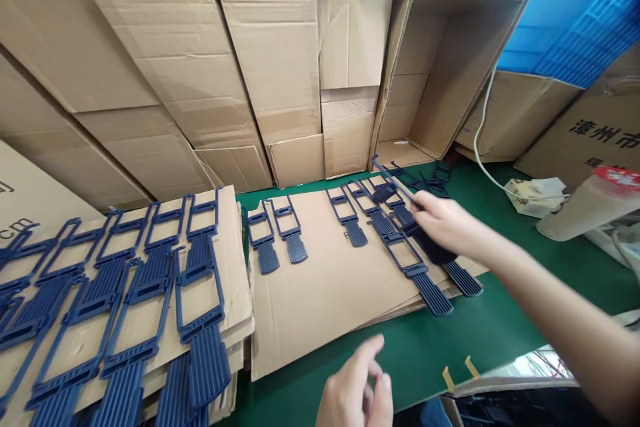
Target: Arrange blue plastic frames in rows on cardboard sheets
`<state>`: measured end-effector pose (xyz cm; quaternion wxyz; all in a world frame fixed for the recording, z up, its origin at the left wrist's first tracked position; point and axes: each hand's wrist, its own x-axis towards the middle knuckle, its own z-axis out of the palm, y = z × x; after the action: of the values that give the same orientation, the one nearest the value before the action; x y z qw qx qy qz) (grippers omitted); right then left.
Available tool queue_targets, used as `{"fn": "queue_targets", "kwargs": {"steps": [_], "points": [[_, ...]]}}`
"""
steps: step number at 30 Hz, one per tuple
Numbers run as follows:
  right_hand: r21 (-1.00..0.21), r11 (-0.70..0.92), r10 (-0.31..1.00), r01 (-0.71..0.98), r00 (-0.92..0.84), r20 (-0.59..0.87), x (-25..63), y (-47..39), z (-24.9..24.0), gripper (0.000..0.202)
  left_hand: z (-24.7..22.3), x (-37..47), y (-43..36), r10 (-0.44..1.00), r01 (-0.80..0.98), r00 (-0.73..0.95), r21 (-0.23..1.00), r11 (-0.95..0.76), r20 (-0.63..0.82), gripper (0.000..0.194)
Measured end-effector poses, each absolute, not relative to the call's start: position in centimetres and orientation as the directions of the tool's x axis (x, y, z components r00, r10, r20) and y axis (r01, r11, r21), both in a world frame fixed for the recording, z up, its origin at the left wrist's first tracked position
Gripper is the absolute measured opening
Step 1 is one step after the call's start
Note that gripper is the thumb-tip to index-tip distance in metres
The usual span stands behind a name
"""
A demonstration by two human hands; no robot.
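Observation:
My right hand (443,223) is closed on a dark blue plastic frame (395,180), which it holds tilted over the right end of the cardboard sheet (320,300). Under and beside that hand lie more dark blue frames with ribbed tabs, among them a long frame (407,257) whose tab overhangs the sheet's near edge. Two smaller-looking frames (291,230) lie at the sheet's far left. Near the table's front edge hovers my left hand (353,390), holding nothing, with its index finger stretched and the other fingers loosely bent.
On the left, a cardboard stack (240,307) carries rows of frames. Loose dark pieces (437,180) lie before an open carton (425,73) at the back. A white cable (483,120), a small paper box (535,193) and a translucent roll (575,207) stand right on the green table (520,287).

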<state>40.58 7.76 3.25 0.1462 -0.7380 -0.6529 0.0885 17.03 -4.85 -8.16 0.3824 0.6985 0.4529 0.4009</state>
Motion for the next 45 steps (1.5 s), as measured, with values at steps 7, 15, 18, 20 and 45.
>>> {"fn": "queue_targets", "kwargs": {"steps": [7, 15, 18, 20, 45], "points": [[-0.967, -0.25, 0.955, -0.043, -0.176, -0.239, 30.9, 4.6, -2.2, 0.044, -6.4, 17.6, -1.5, 0.913, 0.19, 0.366, 0.975, 0.116, -0.18, 0.046], [-0.899, -0.042, 0.999, 0.436, 0.026, -0.034, 27.9, 1.5, -3.6, 0.062, -6.7, 16.3, -0.3, 0.965, 0.449, 0.225, 0.893, 0.021, -0.136, 0.033], [-0.903, -0.048, 0.998, 0.426, -0.007, -0.056, 27.1, 1.2, -4.1, 0.043, -7.1, 16.3, -0.3, 0.97, 0.647, 0.214, 0.726, -0.232, 0.119, 0.035], [-0.948, -0.075, 0.997, 0.309, 0.025, -0.071, 26.7, 1.9, -4.7, 0.033, -7.4, 16.5, -0.4, 0.934, 0.707, 0.258, 0.61, -0.358, 0.249, 0.044], [-0.67, -0.257, 0.965, 0.696, 0.148, -0.216, 25.0, 11.3, -4.9, 0.077, -8.8, 15.8, -2.1, 0.742, 0.547, 0.518, 0.502, -0.67, 0.426, 0.026]]}}
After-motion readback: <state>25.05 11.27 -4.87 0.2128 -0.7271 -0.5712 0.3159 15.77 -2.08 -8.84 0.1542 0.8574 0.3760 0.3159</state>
